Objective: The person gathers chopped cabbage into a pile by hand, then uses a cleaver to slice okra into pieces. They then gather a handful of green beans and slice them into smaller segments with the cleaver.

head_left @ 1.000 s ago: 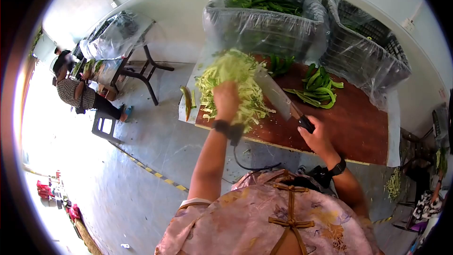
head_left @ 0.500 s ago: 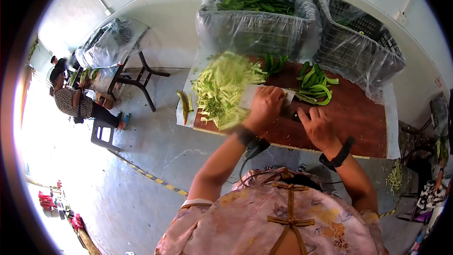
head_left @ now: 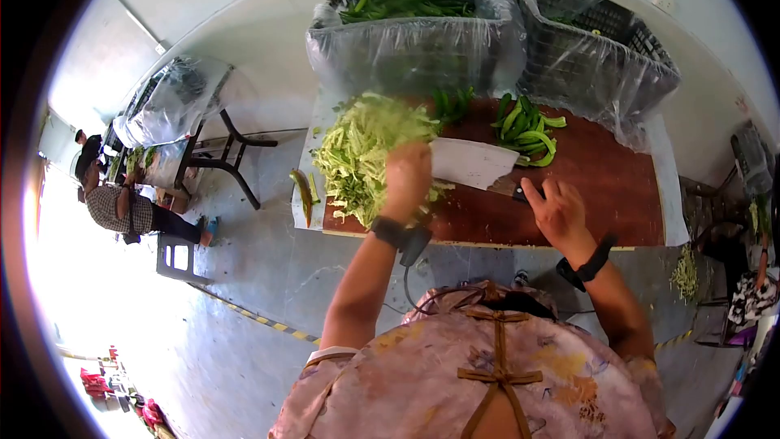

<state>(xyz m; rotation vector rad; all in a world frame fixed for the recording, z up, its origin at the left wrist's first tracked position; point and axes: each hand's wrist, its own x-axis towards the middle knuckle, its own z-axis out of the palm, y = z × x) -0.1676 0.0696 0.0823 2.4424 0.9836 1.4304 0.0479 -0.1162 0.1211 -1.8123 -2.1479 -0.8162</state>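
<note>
My left hand (head_left: 409, 179) is at the right edge of a heap of pale green shredded vegetable (head_left: 357, 158); its fingers are curled downward but blurred, and what they hold, if anything, is hidden. My right hand (head_left: 561, 213) grips the dark handle of a cleaver (head_left: 471, 164), index finger along the handle. The broad blade lies over the brown board (head_left: 601, 195) and points left towards my left hand. Just behind the blade is a bunch of long green peppers (head_left: 528, 132). More dark green peppers (head_left: 452, 106) lie beside the heap.
Two plastic-lined crates, one holding green peppers (head_left: 414, 4) and another crate (head_left: 601, 57) to its right, stand behind the board. A brownish pepper (head_left: 301, 195) lies at the left edge. Another person (head_left: 122, 207) works at a table far left; someone else sits far right.
My left hand has moved left, off the cleaver blade and to the shredded heap, so the blade shows fully. My right hand remains at the handle. The whole view has shifted slightly.
</note>
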